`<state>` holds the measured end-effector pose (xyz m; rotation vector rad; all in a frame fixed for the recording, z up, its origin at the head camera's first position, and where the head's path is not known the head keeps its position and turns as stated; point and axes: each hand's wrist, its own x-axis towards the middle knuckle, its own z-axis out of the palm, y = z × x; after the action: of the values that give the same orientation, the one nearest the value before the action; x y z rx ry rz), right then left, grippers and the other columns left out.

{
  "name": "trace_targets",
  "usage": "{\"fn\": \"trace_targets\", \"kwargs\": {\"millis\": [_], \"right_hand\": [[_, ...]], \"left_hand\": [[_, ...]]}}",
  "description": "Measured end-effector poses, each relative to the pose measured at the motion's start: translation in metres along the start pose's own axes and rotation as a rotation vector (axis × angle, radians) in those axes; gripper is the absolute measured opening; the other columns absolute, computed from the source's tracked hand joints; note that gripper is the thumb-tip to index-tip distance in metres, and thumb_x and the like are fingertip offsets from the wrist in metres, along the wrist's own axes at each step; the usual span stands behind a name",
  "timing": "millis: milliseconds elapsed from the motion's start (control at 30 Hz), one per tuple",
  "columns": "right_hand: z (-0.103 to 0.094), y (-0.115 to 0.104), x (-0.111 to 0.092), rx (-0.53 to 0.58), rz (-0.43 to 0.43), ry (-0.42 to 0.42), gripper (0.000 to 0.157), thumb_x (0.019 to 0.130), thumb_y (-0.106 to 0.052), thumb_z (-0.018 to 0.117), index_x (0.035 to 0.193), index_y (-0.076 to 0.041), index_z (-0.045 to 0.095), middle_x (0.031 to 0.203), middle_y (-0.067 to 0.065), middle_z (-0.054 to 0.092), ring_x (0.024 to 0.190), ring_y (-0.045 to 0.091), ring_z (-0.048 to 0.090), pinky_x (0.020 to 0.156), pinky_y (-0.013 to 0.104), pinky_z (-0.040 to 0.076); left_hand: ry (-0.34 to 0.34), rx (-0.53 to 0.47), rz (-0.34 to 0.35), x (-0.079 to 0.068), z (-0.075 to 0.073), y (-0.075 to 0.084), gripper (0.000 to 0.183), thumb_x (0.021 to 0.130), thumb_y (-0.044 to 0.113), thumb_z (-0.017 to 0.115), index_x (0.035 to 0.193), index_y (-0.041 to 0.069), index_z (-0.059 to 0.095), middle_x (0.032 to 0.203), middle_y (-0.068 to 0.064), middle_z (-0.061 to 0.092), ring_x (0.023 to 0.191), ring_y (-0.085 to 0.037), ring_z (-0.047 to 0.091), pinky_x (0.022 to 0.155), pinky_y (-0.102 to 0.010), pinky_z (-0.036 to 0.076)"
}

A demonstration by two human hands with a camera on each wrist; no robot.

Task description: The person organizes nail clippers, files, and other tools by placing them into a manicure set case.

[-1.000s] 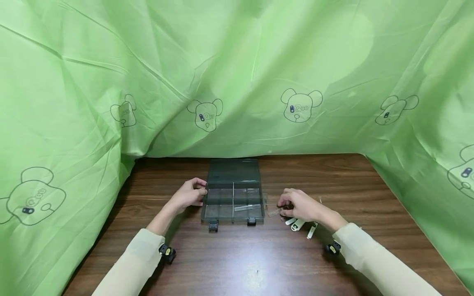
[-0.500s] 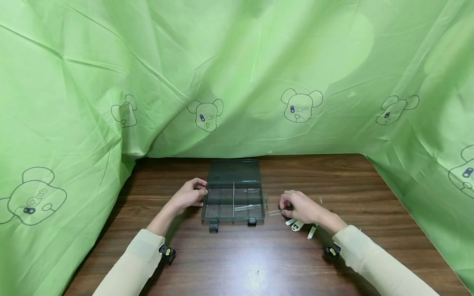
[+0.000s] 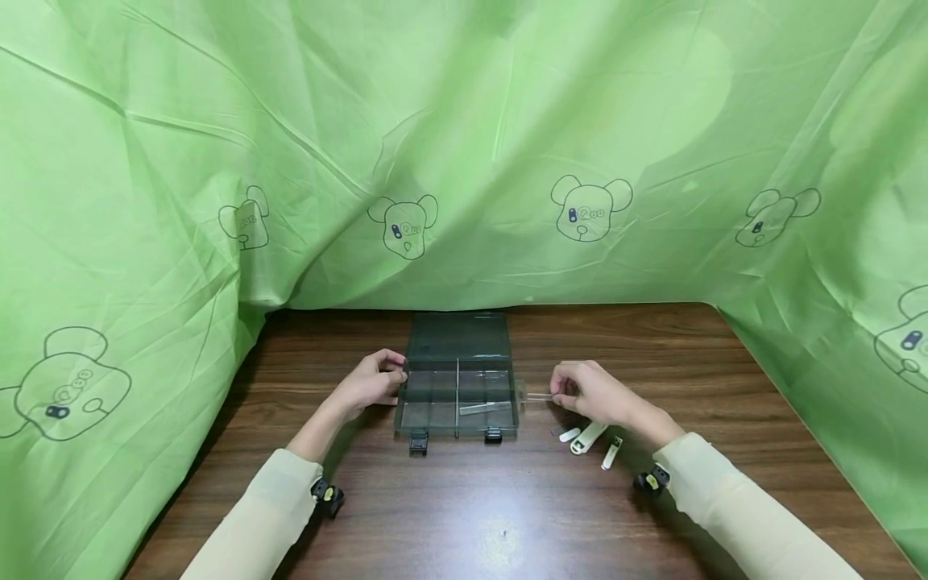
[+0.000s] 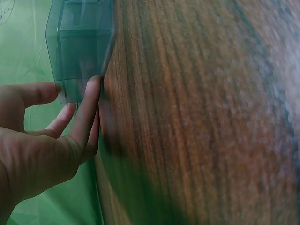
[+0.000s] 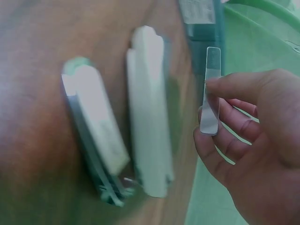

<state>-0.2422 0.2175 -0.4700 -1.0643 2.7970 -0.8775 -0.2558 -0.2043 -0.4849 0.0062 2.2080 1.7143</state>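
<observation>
A smoky, see-through compartment box (image 3: 428, 412) lies with its lid (image 3: 459, 334) folded back. At its left side, my left hand (image 3: 368, 382) holds the wall, thumb and fingers against it, also seen beside the box wall (image 4: 79, 51) in the left wrist view. To the right of the box, my right hand (image 3: 596, 393) pinches a clear flat strip with rounded corners (image 5: 212, 91) between thumb and fingers. The strip points toward the box, held above the table. Another clear strip (image 3: 484, 408) lies slanted in the front right compartment.
Below my right hand lie a large pale nail clipper (image 3: 588, 438), a small one (image 3: 612, 453) and a small white piece (image 3: 569, 435). Two latches hang at the box's front, one of them a dark latch (image 3: 418, 443). Green cloth (image 3: 464, 242) surrounds the wooden table (image 3: 406, 515).
My right hand has lifted the clear strip slightly up and away from the clippers, which show more fully now. The left hand and box have stayed put.
</observation>
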Motion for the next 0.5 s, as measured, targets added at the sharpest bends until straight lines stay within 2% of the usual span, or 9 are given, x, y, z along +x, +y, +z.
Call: {"fn": "trace_targets", "kwargs": {"millis": [233, 500], "right_hand": [[-0.011, -0.011, 0.009, 0.015, -0.036, 0.034, 0.021, 0.083, -0.002, 0.076, 0.083, -0.018, 0.063, 0.079, -0.008, 0.06, 0.07, 0.008, 0.057, 0.061, 0.028, 0.053], [0.001, -0.024, 0.023, 0.011, -0.06, 0.025, 0.018, 0.084, -0.005, 0.076, 0.083, -0.017, 0.064, 0.079, -0.008, 0.059, 0.07, 0.007, 0.056, 0.061, 0.027, 0.052]], "left_hand": [[0.003, -0.003, -0.007, -0.001, 0.0, 0.001, 0.038, 0.098, 0.007, 0.057, 0.133, 0.001, 0.045, 0.125, -0.018, 0.046, 0.1, -0.031, 0.059, 0.075, -0.041, 0.06], [-0.002, 0.002, 0.005, -0.002, 0.0, 0.0, 0.039, 0.098, 0.008, 0.058, 0.134, 0.0, 0.045, 0.125, -0.018, 0.046, 0.103, -0.032, 0.059, 0.075, -0.041, 0.06]]}}
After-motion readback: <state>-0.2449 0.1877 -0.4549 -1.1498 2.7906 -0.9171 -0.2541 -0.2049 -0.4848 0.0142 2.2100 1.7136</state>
